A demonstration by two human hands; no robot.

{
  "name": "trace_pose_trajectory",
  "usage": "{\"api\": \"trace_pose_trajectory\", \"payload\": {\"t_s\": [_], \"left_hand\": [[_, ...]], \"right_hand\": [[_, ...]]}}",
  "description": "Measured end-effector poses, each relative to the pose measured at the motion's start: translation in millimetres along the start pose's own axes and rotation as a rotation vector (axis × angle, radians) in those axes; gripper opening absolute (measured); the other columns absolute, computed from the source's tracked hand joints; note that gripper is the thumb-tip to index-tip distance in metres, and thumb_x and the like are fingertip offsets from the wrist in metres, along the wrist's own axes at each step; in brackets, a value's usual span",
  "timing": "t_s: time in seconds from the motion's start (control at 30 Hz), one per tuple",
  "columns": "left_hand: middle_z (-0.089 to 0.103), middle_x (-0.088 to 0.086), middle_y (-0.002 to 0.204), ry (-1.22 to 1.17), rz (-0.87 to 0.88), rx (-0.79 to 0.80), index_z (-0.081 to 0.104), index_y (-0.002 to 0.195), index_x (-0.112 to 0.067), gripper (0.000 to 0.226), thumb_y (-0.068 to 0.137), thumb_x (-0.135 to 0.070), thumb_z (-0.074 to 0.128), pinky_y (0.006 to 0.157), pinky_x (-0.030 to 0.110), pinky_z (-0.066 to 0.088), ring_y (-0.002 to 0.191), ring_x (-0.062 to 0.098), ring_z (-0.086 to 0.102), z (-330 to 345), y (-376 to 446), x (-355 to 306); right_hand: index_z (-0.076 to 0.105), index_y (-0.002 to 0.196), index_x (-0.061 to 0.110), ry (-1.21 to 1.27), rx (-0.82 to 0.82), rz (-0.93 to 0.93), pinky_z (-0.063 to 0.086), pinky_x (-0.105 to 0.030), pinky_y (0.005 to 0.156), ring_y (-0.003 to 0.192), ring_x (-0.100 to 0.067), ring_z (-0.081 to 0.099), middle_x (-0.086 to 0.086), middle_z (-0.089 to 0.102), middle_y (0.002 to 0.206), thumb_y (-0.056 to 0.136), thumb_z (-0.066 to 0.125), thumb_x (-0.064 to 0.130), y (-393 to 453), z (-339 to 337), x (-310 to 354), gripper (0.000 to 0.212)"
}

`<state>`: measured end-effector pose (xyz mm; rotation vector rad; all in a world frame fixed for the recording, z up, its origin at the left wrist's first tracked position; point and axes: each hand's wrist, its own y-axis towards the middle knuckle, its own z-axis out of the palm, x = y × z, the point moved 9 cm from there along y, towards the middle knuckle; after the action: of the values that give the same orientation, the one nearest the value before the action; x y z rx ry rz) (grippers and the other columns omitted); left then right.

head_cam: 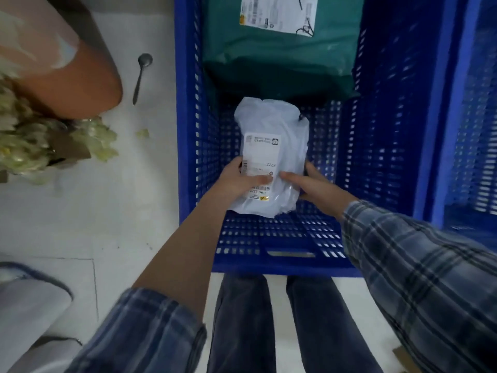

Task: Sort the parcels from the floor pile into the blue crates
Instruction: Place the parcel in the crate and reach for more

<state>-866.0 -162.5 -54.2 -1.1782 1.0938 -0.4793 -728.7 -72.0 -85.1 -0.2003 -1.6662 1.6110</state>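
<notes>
A large blue perforated plastic crate [382, 146] is standing on the pale floor [150, 200] in front of the person's legs, and it is holding two parcels. A dark green plastic mailer bag with a white shipping label [279, 57] is lying at the crate's far end. Nearer the person, a white plastic mailer bag with a printed label [271, 154] is sitting inside the crate, its long axis running from the near wall toward the green bag and its label facing up, with the text upside down to the camera. Whether it is resting on the crate's bottom cannot be told.

The left hand [242, 181] is gripping the white bag's near left edge, thumb lying across the label. The right hand [312, 184] is clasping the near right edge, thumb on top and fingers wrapped round the side.

A second blue perforated crate [473, 146] is standing just beside the first, on the right; its contents are not showing. On the floor to the left, a metal spoon [141, 76] is lying beside a brown cardboard box [70, 76].
</notes>
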Motion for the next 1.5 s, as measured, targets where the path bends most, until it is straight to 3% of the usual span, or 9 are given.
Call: {"api": "trace_pose_trajectory", "payload": {"t_s": [0.27,0.43,0.6,0.73,0.97,1.17,1.23,1.33,1.5], "left_hand": [[0.054,0.008,0.132,0.085,-0.029,-0.174,0.042,0.135,-0.01,0.056,0.085,-0.016,0.067,0.093,0.034,0.048,0.115,0.026,0.056,-33.4,75.3,45.7],[0.06,0.009,0.124,0.122,-0.114,-0.202,0.049,0.13,-0.013,0.04,0.09,-0.01,0.05,0.082,0.031,0.049,0.101,0.022,0.06,-37.9,103.5,79.4],[0.057,0.012,0.125,0.201,-0.215,-0.269,0.044,0.135,-0.011,0.047,0.089,-0.01,0.037,0.087,0.035,0.051,0.106,0.03,0.059,-44.6,113.1,95.4],[0.061,0.014,0.118,0.222,-0.296,-0.277,0.054,0.123,-0.006,0.036,0.091,-0.013,0.039,0.079,0.032,0.05,0.097,0.029,0.061,-46.3,109.2,104.1],[0.054,0.005,0.084,0.527,-0.393,-0.149,0.054,0.117,-0.004,0.03,0.094,-0.02,0.042,0.046,0.025,0.03,0.063,0.017,0.047,-41.1,74.6,103.3],[0.056,0.015,0.093,0.644,-0.32,-0.097,0.053,0.126,0.004,0.036,0.098,-0.012,0.037,0.056,0.024,0.035,0.078,0.02,0.045,-20.9,40.9,70.6],[0.059,0.02,0.114,0.666,-0.262,-0.082,0.054,0.125,0.003,0.037,0.097,-0.013,0.036,0.074,0.027,0.035,0.09,0.017,0.041,-11.4,30.5,53.5],[0.05,0.007,0.079,0.705,-0.203,-0.071,0.058,0.099,-0.013,0.023,0.097,-0.014,0.035,0.079,0.028,0.033,0.092,0.017,0.041,4.8,11.8,27.5],[0.042,0.012,0.074,0.609,-0.122,-0.13,0.046,0.07,-0.013,0.035,0.097,0.001,0.031,0.079,0.027,0.04,0.096,0.026,0.052,37.4,-28.8,-7.8]], "right_hand": [[0.033,0.143,0.016,0.011,-0.048,0.005,0.047,-0.039,0.1,0.116,-0.02,0.057,-0.004,0.052,0.137,0.089,0.063,0.023,77.5,32.0,-18.2,0.061],[0.028,0.146,0.015,-0.061,-0.043,0.075,0.042,-0.045,0.106,0.123,-0.025,0.051,-0.006,0.046,0.142,0.093,0.053,0.016,108.6,42.0,-35.6,0.059],[0.03,0.144,0.02,-0.165,0.01,0.135,0.048,-0.015,0.071,0.095,-0.002,0.054,0.006,0.05,0.127,0.095,0.048,0.018,112.6,47.9,-51.6,0.052],[0.036,0.144,0.014,-0.257,-0.094,0.123,0.042,-0.024,0.089,0.117,-0.019,0.052,-0.006,0.049,0.14,0.095,0.046,0.015,106.0,44.7,-51.6,0.05],[0.057,0.113,0.005,-0.418,-0.137,0.267,0.047,-0.029,0.07,0.085,-0.021,0.053,-0.014,0.056,0.104,0.096,0.038,0.017,60.6,45.5,-62.5,0.027],[0.054,0.116,-0.013,-0.335,-0.122,0.28,0.049,-0.047,0.091,0.096,-0.039,0.061,-0.031,0.059,0.108,0.097,0.041,0.019,11.0,41.7,-53.7,0.04],[0.051,0.123,-0.011,-0.3,-0.127,0.29,0.054,-0.034,0.078,0.107,-0.038,0.059,-0.028,0.058,0.121,0.098,0.041,0.022,-6.3,34.6,-46.7,0.042],[0.052,0.123,-0.007,-0.261,-0.123,0.263,0.044,-0.016,0.046,0.084,-0.024,0.062,-0.023,0.062,0.109,0.099,0.039,0.02,-28.3,22.0,-32.8,0.038],[0.051,0.125,0.004,-0.216,-0.138,0.198,0.04,-0.022,0.053,0.067,-0.012,0.053,-0.004,0.058,0.087,0.1,0.038,0.025,-64.5,-12.2,-19.1,0.035]]}}
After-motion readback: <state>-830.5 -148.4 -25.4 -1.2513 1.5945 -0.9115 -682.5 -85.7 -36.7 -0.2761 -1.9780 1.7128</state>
